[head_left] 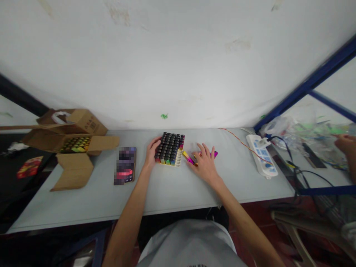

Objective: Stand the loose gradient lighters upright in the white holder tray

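A white tray (178, 160) stands on the table, filled with rows of small sticks (169, 146) with black tops and shiny multicoloured bodies. Some holes along its right side and front right corner show bare. My left hand (151, 152) is curled against the tray's left side, gripping its edge. To the right of the tray, my right hand (205, 163) is palm down with fingers spread over several loose yellow-and-magenta sticks (188, 157). Its fingers partly cover them, and whether they touch any stick is hard to tell.
Left lie a phone (125, 165) and an open cardboard box (73, 170) holding more yellow sticks. A power strip (261, 155) with plugs and an orange wire (240, 141) lie right. Beyond the blue frame (308, 87) are plastic bags and another person's hand (346, 144).
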A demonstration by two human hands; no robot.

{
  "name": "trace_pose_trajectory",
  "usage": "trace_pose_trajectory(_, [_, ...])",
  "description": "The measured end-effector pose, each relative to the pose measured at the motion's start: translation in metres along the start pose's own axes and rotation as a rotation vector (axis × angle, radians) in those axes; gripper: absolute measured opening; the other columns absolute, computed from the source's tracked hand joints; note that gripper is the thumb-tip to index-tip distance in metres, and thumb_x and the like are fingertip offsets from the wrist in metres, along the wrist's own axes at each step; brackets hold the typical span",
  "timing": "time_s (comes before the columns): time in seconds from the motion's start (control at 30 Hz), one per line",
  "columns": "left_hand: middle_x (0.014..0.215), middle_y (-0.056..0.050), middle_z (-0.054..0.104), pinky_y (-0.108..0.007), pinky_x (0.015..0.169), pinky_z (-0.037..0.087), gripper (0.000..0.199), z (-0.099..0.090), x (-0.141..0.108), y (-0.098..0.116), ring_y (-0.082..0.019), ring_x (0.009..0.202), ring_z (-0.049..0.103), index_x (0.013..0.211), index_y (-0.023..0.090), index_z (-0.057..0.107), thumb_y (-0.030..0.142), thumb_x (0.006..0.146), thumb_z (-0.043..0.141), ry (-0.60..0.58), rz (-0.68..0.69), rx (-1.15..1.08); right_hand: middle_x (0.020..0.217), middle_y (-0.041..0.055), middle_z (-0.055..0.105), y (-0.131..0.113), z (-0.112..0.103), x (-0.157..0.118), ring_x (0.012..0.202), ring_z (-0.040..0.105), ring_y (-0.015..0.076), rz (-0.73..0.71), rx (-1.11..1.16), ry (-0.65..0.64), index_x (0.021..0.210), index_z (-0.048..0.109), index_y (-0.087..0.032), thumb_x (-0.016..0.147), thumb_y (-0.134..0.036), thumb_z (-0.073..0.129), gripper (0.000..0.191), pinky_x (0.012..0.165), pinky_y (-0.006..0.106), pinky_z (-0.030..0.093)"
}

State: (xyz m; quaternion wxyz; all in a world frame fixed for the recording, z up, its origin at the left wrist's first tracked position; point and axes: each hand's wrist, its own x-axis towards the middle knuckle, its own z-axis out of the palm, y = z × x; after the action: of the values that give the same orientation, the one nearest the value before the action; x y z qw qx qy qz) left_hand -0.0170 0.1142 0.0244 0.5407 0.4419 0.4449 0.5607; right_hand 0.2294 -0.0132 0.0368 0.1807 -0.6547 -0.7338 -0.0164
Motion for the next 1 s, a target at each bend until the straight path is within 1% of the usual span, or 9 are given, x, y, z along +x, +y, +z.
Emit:
trace_pose_trajectory(0.07, [0.117, -0.007, 0.078, -0.042, 0.11, 0.047, 0.04, 0.0, 0.0, -0.001, -0.03, 0.121, 0.066, 0.106, 0.021, 0.08, 0.046, 0.075, 0.076, -0.009, -0.001, -0.002, 0.154, 0.0217, 0.049, -0.006, 0.001, 0.007, 0.149, 0.034, 0.0416, -0.011, -0.008, -0.027, 0.108, 0.071, -0.017, 0.096, -0.038, 0.068, 0.025, 0.121, 0.076, 0.009])
trace_pose_trajectory(0.17, [0.118, -0.007, 0.077, -0.043, 0.11, 0.046, 0.041, -0.001, 0.0, -0.001, -0.03, 0.121, 0.066, 0.107, 0.021, 0.08, 0.046, 0.075, 0.076, -0.012, -0.011, -0.01, 0.145, 0.0218, 0.058, -0.008, 0.0, 0.011, 0.142, 0.044, 0.0394, -0.014, 0.019, -0.046, 0.104, 0.069, -0.016, 0.097, -0.026, 0.065, 0.013, 0.121, 0.074, 0.014])
trace_pose_trajectory(0.23, [0.118, -0.007, 0.077, -0.043, 0.11, 0.047, 0.041, -0.001, -0.001, -0.001, -0.03, 0.121, 0.066, 0.107, 0.021, 0.079, 0.046, 0.075, 0.077, -0.012, -0.012, -0.013, 0.131, 0.0197, 0.067, -0.003, -0.005, 0.011, 0.128, 0.058, 0.0355, 0.017, 0.1, -0.052, 0.106, 0.068, -0.016, 0.098, -0.023, 0.062, 0.012, 0.117, 0.069, 0.029])
trace_pose_trajectory(0.33, [0.117, -0.007, 0.078, -0.041, 0.108, 0.047, 0.041, 0.0, -0.001, 0.0, -0.029, 0.119, 0.067, 0.107, 0.021, 0.079, 0.045, 0.075, 0.077, -0.017, -0.008, -0.02, 0.098, 0.0109, 0.075, 0.008, -0.014, 0.009, 0.091, 0.069, 0.0261, 0.119, 0.352, -0.038, 0.112, 0.065, -0.018, 0.1, -0.03, 0.058, 0.018, 0.091, 0.046, 0.054])
trace_pose_trajectory(0.47, [0.117, -0.007, 0.077, -0.041, 0.108, 0.047, 0.04, 0.0, 0.0, -0.001, -0.029, 0.119, 0.067, 0.106, 0.021, 0.079, 0.046, 0.075, 0.076, -0.018, -0.001, -0.02, 0.075, 0.0014, 0.068, 0.016, -0.02, 0.017, 0.065, 0.061, 0.0177, 0.247, 0.78, 0.08, 0.106, 0.068, -0.019, 0.094, -0.051, 0.065, 0.034, 0.065, 0.03, 0.05])
trace_pose_trajectory(0.6, [0.119, -0.008, 0.077, -0.041, 0.107, 0.048, 0.04, -0.003, 0.001, -0.005, -0.03, 0.12, 0.067, 0.108, 0.021, 0.079, 0.046, 0.077, 0.076, -0.024, 0.002, -0.007, 0.076, 0.0006, 0.065, 0.011, -0.021, 0.034, 0.07, 0.062, 0.0175, 0.321, 1.101, 0.095, 0.093, 0.067, -0.02, 0.086, -0.065, 0.069, 0.045, 0.066, 0.029, 0.052])
trace_pose_trajectory(0.77, [0.118, -0.006, 0.077, -0.04, 0.108, 0.047, 0.037, -0.006, 0.002, -0.01, -0.028, 0.118, 0.067, 0.109, 0.022, 0.08, 0.044, 0.079, 0.075, -0.025, 0.01, 0.003, 0.095, 0.0054, 0.071, -0.002, -0.017, 0.046, 0.08, 0.068, 0.0197, 0.266, 1.321, -0.024, 0.103, 0.058, -0.025, 0.096, -0.068, 0.054, 0.044, 0.07, 0.033, 0.057])
trace_pose_trajectory(0.87, [0.12, -0.007, 0.077, -0.041, 0.109, 0.047, 0.037, -0.006, 0.002, -0.01, -0.029, 0.12, 0.066, 0.109, 0.022, 0.079, 0.044, 0.08, 0.075, -0.025, 0.012, 0.001, 0.082, 0.0001, 0.065, -0.009, -0.004, 0.045, 0.065, 0.061, 0.0169, 0.219, 1.412, -0.072, 0.111, 0.053, -0.027, 0.097, -0.066, 0.053, 0.042, 0.061, 0.03, 0.054])
trace_pose_trajectory(1.0, [0.118, -0.007, 0.077, -0.041, 0.108, 0.047, 0.037, -0.005, 0.001, -0.006, -0.029, 0.119, 0.067, 0.107, 0.022, 0.08, 0.044, 0.078, 0.075, -0.012, 0.022, 0.021, 0.062, -0.0089, 0.039, -0.018, 0.015, 0.039, 0.048, 0.038, 0.0128, 0.273, 1.337, -0.052, 0.104, 0.051, -0.027, 0.098, -0.07, 0.046, 0.044, 0.047, 0.025, 0.038])
